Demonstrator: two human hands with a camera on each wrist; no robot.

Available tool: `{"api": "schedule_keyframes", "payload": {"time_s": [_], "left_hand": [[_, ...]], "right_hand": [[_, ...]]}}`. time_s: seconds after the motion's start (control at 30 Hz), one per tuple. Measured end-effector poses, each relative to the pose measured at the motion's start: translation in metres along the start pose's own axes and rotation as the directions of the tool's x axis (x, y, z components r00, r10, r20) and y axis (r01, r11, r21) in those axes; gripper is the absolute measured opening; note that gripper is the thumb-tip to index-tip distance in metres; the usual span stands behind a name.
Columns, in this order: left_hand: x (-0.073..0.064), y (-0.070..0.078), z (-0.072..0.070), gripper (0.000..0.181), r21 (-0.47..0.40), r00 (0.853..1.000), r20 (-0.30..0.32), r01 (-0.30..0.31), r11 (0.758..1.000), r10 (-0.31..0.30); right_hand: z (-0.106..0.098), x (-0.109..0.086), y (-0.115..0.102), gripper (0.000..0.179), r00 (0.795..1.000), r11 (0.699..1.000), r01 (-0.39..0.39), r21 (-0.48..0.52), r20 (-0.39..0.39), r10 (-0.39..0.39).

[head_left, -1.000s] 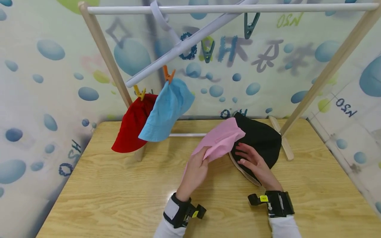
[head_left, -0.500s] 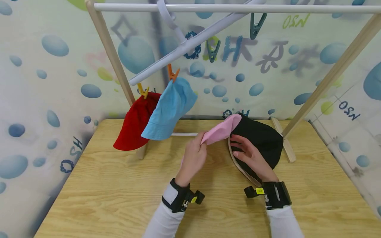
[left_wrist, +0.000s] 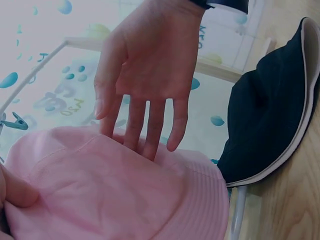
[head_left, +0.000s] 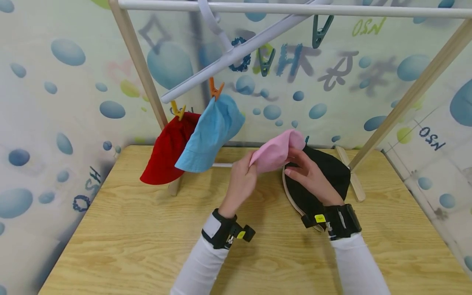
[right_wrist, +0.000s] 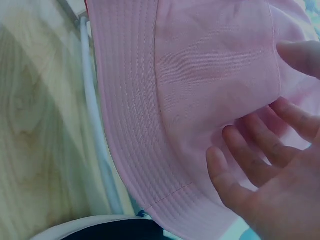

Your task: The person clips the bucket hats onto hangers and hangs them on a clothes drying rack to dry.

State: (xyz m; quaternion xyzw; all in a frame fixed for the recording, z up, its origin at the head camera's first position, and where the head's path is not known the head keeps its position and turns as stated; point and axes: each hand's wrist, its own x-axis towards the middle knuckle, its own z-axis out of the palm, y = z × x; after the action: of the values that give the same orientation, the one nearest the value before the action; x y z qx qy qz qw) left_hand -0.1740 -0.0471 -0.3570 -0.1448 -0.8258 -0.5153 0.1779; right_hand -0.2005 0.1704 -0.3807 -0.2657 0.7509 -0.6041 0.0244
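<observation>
A pink bucket hat (head_left: pixel 271 155) is held up over the table in front of me. My left hand (head_left: pixel 241 180) grips it on its left side, thumb on the cloth. My right hand (head_left: pixel 313 180) is at its right side, fingers nearly straight and spread. In the left wrist view, those fingertips touch the pink cloth and partly pass behind a fold. In the right wrist view, the stitched brim of the pink hat (right_wrist: pixel 220 60) faces left. Behind my right hand lies a black bucket hat (head_left: pixel 333 172) with a pale lining, on the table.
A red hat (head_left: pixel 167 153) and a light blue hat (head_left: pixel 210 137) hang by a yellow and an orange clip from a white hanger (head_left: pixel 236 53). Two green clips, one a clothespin (head_left: pixel 266 63), hang farther right. A white rail (head_left: pixel 354 9) on wooden posts spans the top.
The pink hat has turned and risen slightly in my left hand. My right hand has moved up from in front of the black hat to touch the pink hat.
</observation>
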Motion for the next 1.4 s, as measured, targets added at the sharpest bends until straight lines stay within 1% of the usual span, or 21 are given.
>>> {"api": "schedule_keyframes", "payload": {"time_s": [0.13,0.3,0.37,0.57,0.73,0.93,1.0,1.17,1.27,1.4], "left_hand": [[0.006,0.001,-0.002,0.027,-0.012,0.999,-0.034,0.009,1.000,-0.010],[0.014,0.003,-0.006,0.025,-0.019,0.997,-0.065,0.028,0.999,-0.030],[0.017,0.003,-0.007,0.024,-0.017,0.997,-0.077,0.030,0.999,-0.031],[0.026,0.004,-0.010,0.025,-0.050,0.994,-0.104,0.024,0.998,-0.029],[0.037,0.006,-0.011,0.023,-0.072,0.992,-0.116,0.041,0.997,-0.049],[0.047,0.007,-0.012,0.021,-0.132,0.991,-0.115,0.059,0.989,-0.075],[0.049,0.008,-0.013,0.022,-0.133,0.991,-0.116,0.052,0.990,-0.067],[0.054,0.009,-0.014,0.020,-0.121,0.991,-0.127,0.033,0.992,-0.049],[0.056,0.008,-0.015,0.022,-0.125,0.989,-0.139,0.042,0.991,-0.059],[0.060,0.008,-0.015,0.022,-0.136,0.986,-0.146,0.064,0.989,-0.084]], "right_hand": [[-0.002,0.012,-0.006,0.055,1.000,1.000,0.010,-0.015,0.022,-0.010],[-0.004,0.026,-0.012,0.057,0.999,0.999,0.005,-0.044,0.038,-0.003],[-0.005,0.033,-0.013,0.057,0.999,0.998,-0.001,-0.055,0.047,0.004],[-0.007,0.052,-0.021,0.056,0.997,0.997,0.006,-0.077,0.076,0.000],[-0.011,0.067,-0.030,0.052,0.998,0.991,0.020,-0.129,0.070,-0.011],[-0.018,0.083,-0.046,0.049,0.998,0.980,0.034,-0.196,0.061,-0.022],[-0.021,0.087,-0.054,0.048,0.998,0.976,0.048,-0.213,0.053,-0.038],[-0.028,0.099,-0.074,0.046,0.998,0.968,0.057,-0.244,0.045,-0.048],[-0.029,0.104,-0.082,0.045,0.999,0.967,0.045,-0.251,0.032,-0.039],[-0.031,0.113,-0.093,0.041,0.999,0.963,0.047,-0.264,-0.003,-0.049]]}}
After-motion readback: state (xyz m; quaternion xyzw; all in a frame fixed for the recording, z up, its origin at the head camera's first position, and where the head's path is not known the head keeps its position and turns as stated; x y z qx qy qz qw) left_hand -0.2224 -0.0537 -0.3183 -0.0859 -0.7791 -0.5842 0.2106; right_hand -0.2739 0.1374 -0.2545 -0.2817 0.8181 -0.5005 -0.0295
